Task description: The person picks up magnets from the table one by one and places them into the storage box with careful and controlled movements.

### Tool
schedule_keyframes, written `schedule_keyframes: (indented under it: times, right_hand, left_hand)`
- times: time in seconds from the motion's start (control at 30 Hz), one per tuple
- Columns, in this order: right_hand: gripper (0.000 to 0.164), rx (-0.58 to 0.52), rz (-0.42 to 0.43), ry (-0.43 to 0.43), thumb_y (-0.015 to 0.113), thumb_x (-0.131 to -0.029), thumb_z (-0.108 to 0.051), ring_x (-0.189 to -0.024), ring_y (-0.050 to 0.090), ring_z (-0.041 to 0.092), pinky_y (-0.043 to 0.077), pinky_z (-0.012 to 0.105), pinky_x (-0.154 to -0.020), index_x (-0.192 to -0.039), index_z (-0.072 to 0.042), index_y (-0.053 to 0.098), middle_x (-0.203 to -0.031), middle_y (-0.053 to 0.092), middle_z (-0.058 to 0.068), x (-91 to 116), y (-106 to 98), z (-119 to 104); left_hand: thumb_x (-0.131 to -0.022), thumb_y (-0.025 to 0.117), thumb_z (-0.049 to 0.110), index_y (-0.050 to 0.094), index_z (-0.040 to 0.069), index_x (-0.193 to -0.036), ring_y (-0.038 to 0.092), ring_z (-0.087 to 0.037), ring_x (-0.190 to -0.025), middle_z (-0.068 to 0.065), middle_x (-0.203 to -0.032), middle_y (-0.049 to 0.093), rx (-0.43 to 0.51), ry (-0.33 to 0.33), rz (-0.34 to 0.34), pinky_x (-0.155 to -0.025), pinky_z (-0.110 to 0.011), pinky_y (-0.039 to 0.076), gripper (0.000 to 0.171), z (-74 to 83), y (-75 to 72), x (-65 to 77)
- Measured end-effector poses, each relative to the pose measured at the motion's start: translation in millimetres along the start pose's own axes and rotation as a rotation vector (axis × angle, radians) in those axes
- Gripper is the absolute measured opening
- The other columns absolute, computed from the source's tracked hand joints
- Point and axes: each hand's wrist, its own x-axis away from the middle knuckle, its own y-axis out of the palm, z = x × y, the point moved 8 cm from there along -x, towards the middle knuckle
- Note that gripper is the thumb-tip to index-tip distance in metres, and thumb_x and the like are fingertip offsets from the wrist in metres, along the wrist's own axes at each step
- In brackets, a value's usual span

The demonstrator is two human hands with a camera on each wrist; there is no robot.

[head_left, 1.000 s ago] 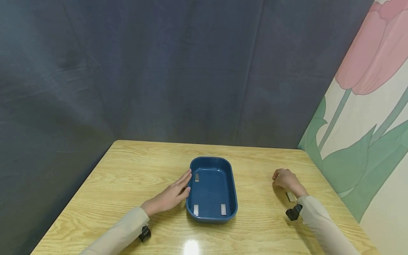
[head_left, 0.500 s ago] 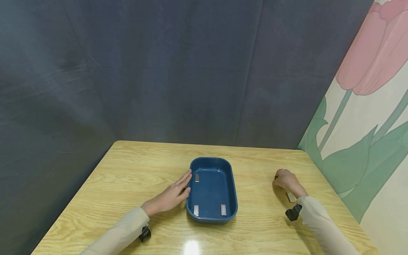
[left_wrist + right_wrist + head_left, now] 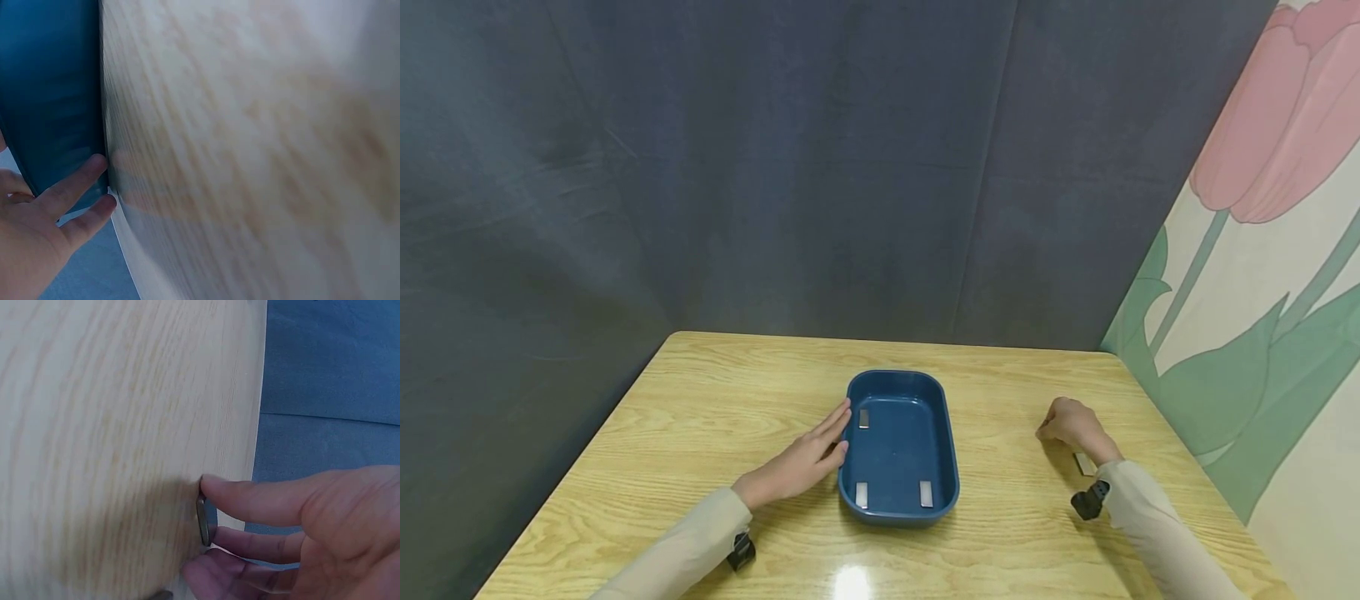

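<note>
A deep blue rectangular tray [image 3: 957, 467] stands mid-table, with three small silver rectangular pieces inside: one [image 3: 863, 419] at upper left, one [image 3: 861, 495] at lower left and one [image 3: 927, 494] at lower right. Against the tray's left side rests my left hand [image 3: 801, 462], its fingers extended; the left wrist view shows fingertips on the blue wall [image 3: 59, 94]. Off to the right, my right hand [image 3: 1073, 427] is low over the table. Its thumb and fingers pinch a small flat metallic piece [image 3: 204, 522] at the tabletop, which the hand hides in the head view.
Another small rectangular piece [image 3: 1084, 464] lies on the wooden table [image 3: 1000, 533] under the right wrist. A dark curtain [image 3: 820, 167] hangs behind the table. Along the right side stands a wall [image 3: 1262, 283] with a painted tulip.
The right hand's fingertips have shifted slightly left and drawn closer together. The left hand, the tray and the pieces in it stay where they were.
</note>
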Motion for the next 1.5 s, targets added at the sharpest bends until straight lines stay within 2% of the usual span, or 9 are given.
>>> schedule_keyframes:
  times: [0.13, 0.27, 0.4, 0.5, 0.7, 0.83, 1.17, 1.3, 1.5]
  right_hand:
    - [0.018, -0.038, -0.024, 0.016, 0.077, -0.083, -0.009, -0.047, 0.034, 0.010, 0.032, 0.024, -0.047, -0.066, -0.006, 0.071, -0.051, 0.043, -0.005, -1, 4, 1]
    - [0.027, -0.069, -0.048, 0.033, 0.076, -0.084, -0.009, -0.045, 0.026, 0.009, 0.028, 0.023, -0.046, -0.060, -0.008, 0.065, -0.048, 0.033, -0.007, 0, 6, 1]
    - [0.023, -0.095, -0.045, 0.041, 0.076, -0.084, -0.009, -0.048, 0.030, 0.011, 0.031, 0.025, -0.048, -0.064, -0.006, 0.065, -0.052, 0.041, -0.004, 1, 7, 2]
    - [0.017, -0.115, -0.019, 0.025, 0.077, -0.084, -0.009, -0.054, 0.041, 0.015, 0.038, 0.028, -0.051, -0.074, -0.001, 0.066, -0.064, 0.054, 0.002, 3, 5, 2]
    - [0.027, -0.111, 0.047, 0.007, 0.081, -0.082, -0.011, -0.070, 0.053, 0.023, 0.046, 0.033, -0.059, -0.086, 0.004, 0.058, -0.082, 0.061, 0.010, 1, 3, 5]
    - [0.032, -0.082, 0.069, -0.007, 0.082, -0.080, -0.012, -0.072, 0.053, 0.025, 0.046, 0.035, -0.061, -0.088, 0.004, 0.056, -0.084, 0.059, 0.012, -1, 4, 3]
    - [0.032, -0.112, 0.071, -0.014, 0.082, -0.080, -0.007, -0.066, 0.056, 0.022, 0.049, 0.034, -0.057, -0.096, 0.006, 0.057, -0.084, 0.061, 0.013, -1, 3, -3]
    - [0.028, -0.149, 0.080, -0.015, 0.080, -0.081, -0.005, -0.066, 0.055, 0.022, 0.049, 0.035, -0.057, -0.094, 0.004, 0.057, -0.081, 0.060, 0.011, -1, 4, -4]
    - [0.015, -0.126, 0.101, -0.059, 0.073, -0.084, -0.004, -0.064, 0.053, 0.021, 0.042, 0.039, -0.064, -0.090, 0.001, 0.060, -0.074, 0.060, 0.006, -3, 3, -7]
  left_hand:
    - [-0.109, 0.039, 0.029, 0.016, 0.005, -0.158, 0.017, -0.018, -0.146, 0.000, -0.166, 0.001, 0.000, 0.004, 0.000, -0.113, -0.041, 0.031, 0.060, 0.5, 0.1, -0.2]
    - [-0.109, 0.039, 0.029, 0.015, 0.006, -0.158, 0.017, -0.018, -0.146, 0.000, -0.166, 0.001, 0.003, 0.004, -0.002, -0.113, -0.041, 0.031, 0.060, 0.6, 0.5, 0.1]
    - [-0.109, 0.039, 0.030, 0.015, 0.006, -0.159, 0.017, -0.018, -0.146, 0.000, -0.166, 0.001, 0.001, 0.001, -0.002, -0.113, -0.041, 0.031, 0.060, 1.2, 0.6, 0.3]
    - [-0.109, 0.039, 0.029, 0.015, 0.006, -0.159, 0.018, -0.018, -0.146, 0.000, -0.166, 0.001, 0.001, 0.000, -0.002, -0.113, -0.041, 0.032, 0.060, 1.8, 0.6, 0.5]
    - [-0.109, 0.039, 0.029, 0.016, 0.004, -0.158, 0.023, -0.020, -0.145, -0.002, -0.166, 0.001, 0.001, 0.006, -0.001, -0.112, -0.041, 0.033, 0.060, 1.5, 0.6, 0.2]
    - [-0.109, 0.039, 0.029, 0.016, 0.004, -0.158, 0.020, -0.020, -0.146, -0.001, -0.166, 0.000, 0.001, 0.004, 0.000, -0.112, -0.041, 0.032, 0.060, 0.5, 0.5, 1.4]
    - [-0.109, 0.039, 0.030, 0.015, 0.006, -0.159, 0.023, -0.018, -0.145, 0.002, -0.166, -0.001, 0.011, 0.002, 0.001, -0.111, -0.040, 0.034, 0.060, 0.8, -0.5, 1.4]
    - [-0.109, 0.039, 0.030, 0.015, 0.006, -0.159, 0.024, -0.019, -0.144, 0.001, -0.166, 0.000, 0.013, 0.007, -0.002, -0.111, -0.040, 0.035, 0.060, 0.6, -0.1, 1.5]
    - [-0.109, 0.039, 0.030, 0.015, 0.006, -0.159, 0.021, -0.019, -0.145, 0.001, -0.166, 0.000, 0.010, 0.004, 0.002, -0.111, -0.041, 0.034, 0.060, -0.4, 0.2, 1.8]
